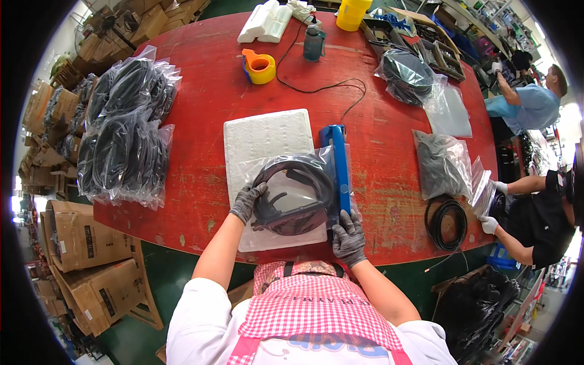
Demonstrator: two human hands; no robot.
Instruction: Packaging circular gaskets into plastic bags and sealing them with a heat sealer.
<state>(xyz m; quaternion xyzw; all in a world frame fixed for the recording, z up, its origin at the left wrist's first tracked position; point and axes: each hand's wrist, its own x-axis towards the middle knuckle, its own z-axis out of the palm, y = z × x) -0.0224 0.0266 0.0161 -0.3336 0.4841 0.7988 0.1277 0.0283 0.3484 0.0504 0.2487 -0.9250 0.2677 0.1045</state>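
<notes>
Cable first: a black coiled cable (pixel 292 194) lay inside a clear plastic bag (pixel 286 234) near the front edge of the red table (pixel 201 121), partly over a white foam slab (pixel 261 137). I saw the left hand (pixel 246 202), in a grey glove, pressing flat on the coil's left side, fingers spread rather than closed round anything. The right hand (pixel 348 238), gloved too, gripped the near end of a blue bar sealer (pixel 339 164) lying over the bag's right edge, its black cord (pixel 322 88) trailing away up the table.

Further out, a heap of bagged black coils (pixel 125 131) sat at the table's left, and an orange and yellow tape dispenser (pixel 260 66), a dark bottle (pixel 314 44) and a yellow tub (pixel 353 13) stood toward the far end. To the right lay more bagged coils (pixel 406 76) and a loose black coil (pixel 446 222). Two other people (pixel 535 219) worked at the right side. Cardboard boxes (pixel 85 243) were stacked on the green floor (pixel 176 267) to the left.
</notes>
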